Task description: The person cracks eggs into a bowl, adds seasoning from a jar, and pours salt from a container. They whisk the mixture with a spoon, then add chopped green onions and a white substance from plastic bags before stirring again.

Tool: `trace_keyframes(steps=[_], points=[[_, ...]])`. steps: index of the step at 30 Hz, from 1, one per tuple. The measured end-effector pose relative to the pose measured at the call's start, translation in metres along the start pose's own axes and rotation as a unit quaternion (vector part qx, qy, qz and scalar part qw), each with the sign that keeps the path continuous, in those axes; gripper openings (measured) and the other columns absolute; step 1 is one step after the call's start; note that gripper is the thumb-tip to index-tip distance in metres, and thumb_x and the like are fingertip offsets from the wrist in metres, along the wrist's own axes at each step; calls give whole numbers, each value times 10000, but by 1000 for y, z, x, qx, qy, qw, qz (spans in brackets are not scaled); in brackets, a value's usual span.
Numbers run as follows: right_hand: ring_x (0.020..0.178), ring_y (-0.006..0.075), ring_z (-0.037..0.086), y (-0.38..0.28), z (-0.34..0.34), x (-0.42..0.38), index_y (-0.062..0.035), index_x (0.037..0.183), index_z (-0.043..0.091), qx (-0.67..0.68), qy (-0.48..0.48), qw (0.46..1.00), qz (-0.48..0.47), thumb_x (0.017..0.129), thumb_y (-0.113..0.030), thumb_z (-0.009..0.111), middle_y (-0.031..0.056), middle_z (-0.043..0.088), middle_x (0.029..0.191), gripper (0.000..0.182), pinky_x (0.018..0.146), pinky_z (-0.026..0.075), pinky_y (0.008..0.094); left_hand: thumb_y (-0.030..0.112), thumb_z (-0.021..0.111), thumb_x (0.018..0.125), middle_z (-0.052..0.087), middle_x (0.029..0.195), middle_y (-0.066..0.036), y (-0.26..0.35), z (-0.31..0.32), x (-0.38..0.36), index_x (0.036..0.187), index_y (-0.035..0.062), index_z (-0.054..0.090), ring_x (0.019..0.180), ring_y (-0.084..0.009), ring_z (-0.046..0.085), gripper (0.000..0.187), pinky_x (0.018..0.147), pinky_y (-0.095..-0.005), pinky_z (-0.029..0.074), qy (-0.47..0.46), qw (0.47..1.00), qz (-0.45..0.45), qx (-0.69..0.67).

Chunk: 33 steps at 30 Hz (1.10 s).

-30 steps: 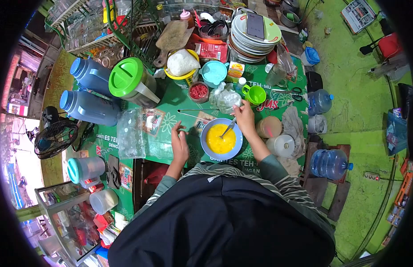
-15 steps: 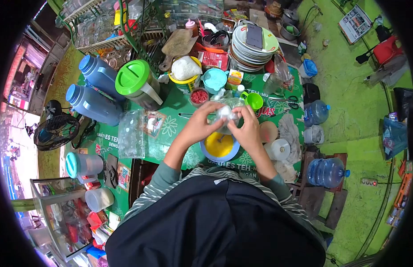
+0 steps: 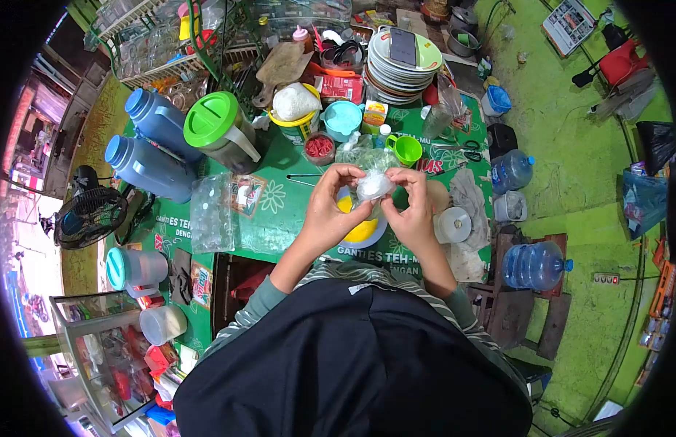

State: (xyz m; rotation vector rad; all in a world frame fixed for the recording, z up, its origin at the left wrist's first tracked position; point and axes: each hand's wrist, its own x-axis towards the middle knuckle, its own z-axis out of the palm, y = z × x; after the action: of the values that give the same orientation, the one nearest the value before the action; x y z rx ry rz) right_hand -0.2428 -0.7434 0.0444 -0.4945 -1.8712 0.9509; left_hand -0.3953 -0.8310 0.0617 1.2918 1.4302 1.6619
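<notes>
A small clear plastic bag with white contents point(image 3: 374, 185) is pinched between both hands above a bowl of yellow liquid point(image 3: 362, 231). My left hand point(image 3: 333, 204) has its fingers closed on the bag's left side. My right hand point(image 3: 411, 207) grips the right side with thumb and fingers. The hands hide part of the bowl. Just beyond them are a green measuring cup point(image 3: 406, 150), a small bowl of red pieces point(image 3: 319, 148) and a light blue container point(image 3: 343, 119).
Left stand a green-lidded pitcher point(image 3: 220, 131) and blue flasks point(image 3: 150, 169). At the back are a yellow tub point(image 3: 297, 122) and stacked plates with a phone point(image 3: 402, 47). Scissors point(image 3: 465, 149), a white roll point(image 3: 453, 225) and a grey cloth point(image 3: 468, 200) lie right.
Both hands have risen slightly in view, and the bag's white contents now look rounder and fuller between the fingers. The view has shifted a little.
</notes>
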Motion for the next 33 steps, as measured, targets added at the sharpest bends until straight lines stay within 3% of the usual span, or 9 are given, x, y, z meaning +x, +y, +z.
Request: trace_keyframes(steps=[3,5,10,16,23,25,26,29,33], points=[[1064,291,638,-7,-4,1,-37,1133,502,-15,-16,1000,3,749,54,667,150,628,1119,427,914,501,365,43,748,745,566,1073,-62,5,-4,-3,1138,15,564,991,-157,565,435,921,-308,468,-3,1000,28,7],[1056,291,642,-20,-6,2,-38,1128,502,-38,-22,999,-6,748,56,667,148,634,1110,425,908,502,367,-36,741,759,542,1173,-77,12,-5,-6,1221,7,504,1108,-155,544,521,994,-303,422,-29,1000,7,1],[1069,297,647,-28,-3,-3,-37,1110,496,-75,-30,997,-22,746,78,677,159,643,1130,422,922,505,370,-24,766,726,570,1141,-94,28,4,-17,1274,9,499,1064,-185,571,611,951,-319,458,18,997,60,42],[1138,261,627,-32,19,-17,-39,1121,445,144,-17,989,29,755,142,678,195,625,1207,470,970,504,364,-7,820,651,604,1099,-146,42,-5,-35,1257,25,520,969,-280,603,677,855,-365,496,34,978,164,126],[1096,272,639,-44,40,-21,-32,1118,466,186,-46,981,38,749,109,693,166,635,1144,456,938,511,363,3,784,670,601,1099,-167,58,-24,-58,1222,10,531,963,-326,593,607,861,-397,481,62,961,184,198],[1004,302,646,-54,40,-22,-29,1115,506,-25,-129,991,-34,718,59,715,150,629,1064,457,864,521,376,21,734,708,598,1076,-171,60,-32,-71,1204,18,544,959,-328,592,530,854,-388,481,83,954,77,277],[941,343,627,-61,46,-23,-25,1110,535,-44,-132,988,-72,714,16,705,149,612,1010,433,807,514,398,32,680,753,600,1049,-163,53,-36,-81,1144,0,583,940,-299,601,404,850,-360,479,98,964,33,244],[934,347,630,-65,62,-46,-17,1110,528,-5,-178,984,-2,745,10,670,158,613,1009,393,799,517,406,22,671,788,608,999,-134,28,-49,-113,1092,-37,607,934,-229,607,315,845,-319,475,123,979,-84,141],[918,372,632,-59,66,-73,-10,1157,481,25,-271,962,14,792,-10,634,195,600,1015,395,796,514,427,18,632,859,629,1007,-95,6,-56,-154,1064,-49,631,925,-155,605,215,835,-271,467,145,977,-129,87]])
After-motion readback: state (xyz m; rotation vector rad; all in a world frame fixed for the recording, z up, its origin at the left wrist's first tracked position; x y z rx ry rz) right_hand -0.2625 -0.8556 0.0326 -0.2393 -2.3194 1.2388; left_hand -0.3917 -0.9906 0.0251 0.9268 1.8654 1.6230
